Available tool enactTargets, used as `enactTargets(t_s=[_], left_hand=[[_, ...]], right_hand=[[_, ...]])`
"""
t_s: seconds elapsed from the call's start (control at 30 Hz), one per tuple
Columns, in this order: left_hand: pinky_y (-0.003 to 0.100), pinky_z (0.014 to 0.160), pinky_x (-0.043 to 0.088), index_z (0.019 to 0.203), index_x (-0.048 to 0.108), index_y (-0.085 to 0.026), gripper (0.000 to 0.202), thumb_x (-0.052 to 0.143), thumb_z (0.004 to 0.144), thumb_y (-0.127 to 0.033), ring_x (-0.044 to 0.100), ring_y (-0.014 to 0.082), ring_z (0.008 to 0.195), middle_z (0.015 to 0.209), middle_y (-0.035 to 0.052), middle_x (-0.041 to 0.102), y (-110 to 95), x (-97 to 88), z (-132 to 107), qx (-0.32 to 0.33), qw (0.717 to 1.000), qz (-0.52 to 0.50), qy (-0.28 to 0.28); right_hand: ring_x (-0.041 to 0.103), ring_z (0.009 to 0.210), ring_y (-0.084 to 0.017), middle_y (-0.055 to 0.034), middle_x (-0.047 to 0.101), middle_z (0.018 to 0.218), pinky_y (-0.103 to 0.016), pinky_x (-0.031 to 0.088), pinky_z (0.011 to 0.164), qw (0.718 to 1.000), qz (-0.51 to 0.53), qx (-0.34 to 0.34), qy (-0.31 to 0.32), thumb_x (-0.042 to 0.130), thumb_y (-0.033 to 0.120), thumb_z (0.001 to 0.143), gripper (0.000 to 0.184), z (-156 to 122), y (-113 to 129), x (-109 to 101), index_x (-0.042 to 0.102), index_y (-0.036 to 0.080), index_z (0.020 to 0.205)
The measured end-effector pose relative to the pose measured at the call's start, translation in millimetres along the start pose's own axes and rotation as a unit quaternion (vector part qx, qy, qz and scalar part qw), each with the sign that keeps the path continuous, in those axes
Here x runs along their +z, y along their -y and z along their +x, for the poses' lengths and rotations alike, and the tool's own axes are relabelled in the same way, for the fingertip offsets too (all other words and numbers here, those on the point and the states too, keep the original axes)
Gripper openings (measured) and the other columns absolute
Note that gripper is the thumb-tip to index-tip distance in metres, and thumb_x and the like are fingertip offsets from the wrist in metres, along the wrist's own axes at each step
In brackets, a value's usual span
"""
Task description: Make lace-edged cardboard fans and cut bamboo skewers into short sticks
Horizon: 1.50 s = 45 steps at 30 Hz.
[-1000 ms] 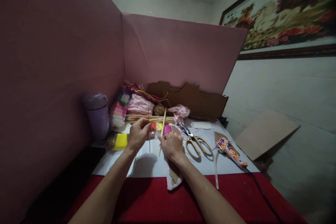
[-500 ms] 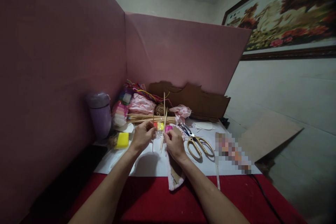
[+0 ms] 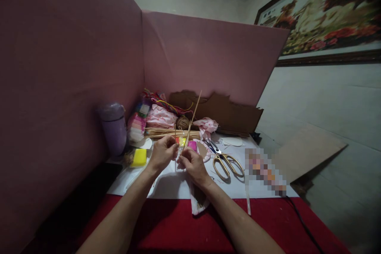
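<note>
My left hand [image 3: 162, 152] and my right hand [image 3: 192, 165] meet over the white sheet [image 3: 166, 184], both pinched shut on thin bamboo sticks. A long stick [image 3: 194, 116] slants up and to the right from my right fingers. A shorter stick [image 3: 175, 137] stands nearly upright at my left fingertips. Behind my hands a bundle of bamboo sticks [image 3: 166, 133] lies flat. A patterned fabric-covered piece [image 3: 198, 202] lies under my right wrist.
Gold scissors [image 3: 226, 165] and smaller scissors [image 3: 212, 146] lie right of my hands. A yellow block [image 3: 139, 157], a purple cup [image 3: 114, 127], a twine ball [image 3: 182, 122], pink cloth [image 3: 160, 119] and brown cardboard [image 3: 226, 115] crowd the back. Pink partitions [image 3: 208, 53] enclose the red table [image 3: 178, 226].
My hands have drawn closer together. The long stick in my right hand has risen and tilted further to the right. The camera shifted slightly.
</note>
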<state>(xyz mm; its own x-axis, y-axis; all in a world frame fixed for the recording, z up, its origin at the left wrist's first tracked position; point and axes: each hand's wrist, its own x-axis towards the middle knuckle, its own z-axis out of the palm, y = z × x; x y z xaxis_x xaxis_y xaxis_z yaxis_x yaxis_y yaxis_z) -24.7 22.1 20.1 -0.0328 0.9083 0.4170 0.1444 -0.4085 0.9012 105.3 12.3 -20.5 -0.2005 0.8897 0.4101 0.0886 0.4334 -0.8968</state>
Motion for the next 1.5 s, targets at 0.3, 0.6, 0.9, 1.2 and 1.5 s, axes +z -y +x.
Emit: enactTargets(t_s=[0.3,0.6,0.9,1.2,1.5], left_hand=[[0.021,0.038,0.039,0.064,0.048,-0.017,0.013,0.058,0.069,-0.025,0.050,0.0103,0.040,0.051,-0.0034,0.054,0.7,-0.1,-0.7,-0.009,0.998,0.005,0.056],[0.020,0.042,0.038,0.061,0.048,-0.017,0.011,0.056,0.068,-0.020,0.050,0.0094,0.044,0.051,-0.0039,0.053,-1.7,-1.7,-2.4,0.015,0.996,0.039,0.083],[0.020,0.044,0.038,0.062,0.050,-0.016,0.009,0.057,0.068,-0.018,0.051,0.0091,0.045,0.051,-0.0045,0.052,-1.5,-3.6,-1.5,0.012,0.993,0.047,0.104],[0.021,0.040,0.039,0.060,0.053,-0.015,0.016,0.065,0.063,-0.025,0.051,0.0099,0.041,0.048,-0.0031,0.054,-5.9,-2.1,-1.9,-0.044,0.991,-0.054,0.113],[0.019,0.039,0.038,0.063,0.063,-0.014,0.024,0.061,0.072,-0.036,0.051,0.0097,0.040,0.050,0.0006,0.058,-1.4,-5.6,-1.1,-0.009,0.992,-0.020,0.122]], right_hand=[[0.054,0.050,-0.008,0.0042,0.055,0.057,-0.017,0.042,0.048,0.999,-0.032,-0.013,0.022,0.048,0.011,0.074,0.011,-1.7,1.9,-1.5,0.050,0.018,0.067],[0.053,0.048,-0.008,0.0049,0.055,0.055,-0.017,0.042,0.047,0.999,-0.045,-0.013,0.026,0.049,0.011,0.074,0.011,-4.1,8.6,-5.0,0.051,0.018,0.067],[0.053,0.048,-0.008,0.0047,0.054,0.055,-0.017,0.042,0.046,0.999,-0.012,0.015,0.026,0.052,0.016,0.073,0.010,-4.7,9.2,-3.0,0.049,0.018,0.064],[0.048,0.048,-0.008,0.0049,0.052,0.055,-0.017,0.038,0.046,0.998,-0.031,-0.003,0.048,0.046,0.008,0.066,0.011,-5.3,-7.3,0.2,0.049,0.018,0.063],[0.049,0.048,-0.009,0.0027,0.056,0.054,-0.018,0.038,0.046,0.998,-0.049,-0.006,0.029,0.047,0.007,0.067,0.013,-4.7,-5.9,3.8,0.049,0.017,0.060]])
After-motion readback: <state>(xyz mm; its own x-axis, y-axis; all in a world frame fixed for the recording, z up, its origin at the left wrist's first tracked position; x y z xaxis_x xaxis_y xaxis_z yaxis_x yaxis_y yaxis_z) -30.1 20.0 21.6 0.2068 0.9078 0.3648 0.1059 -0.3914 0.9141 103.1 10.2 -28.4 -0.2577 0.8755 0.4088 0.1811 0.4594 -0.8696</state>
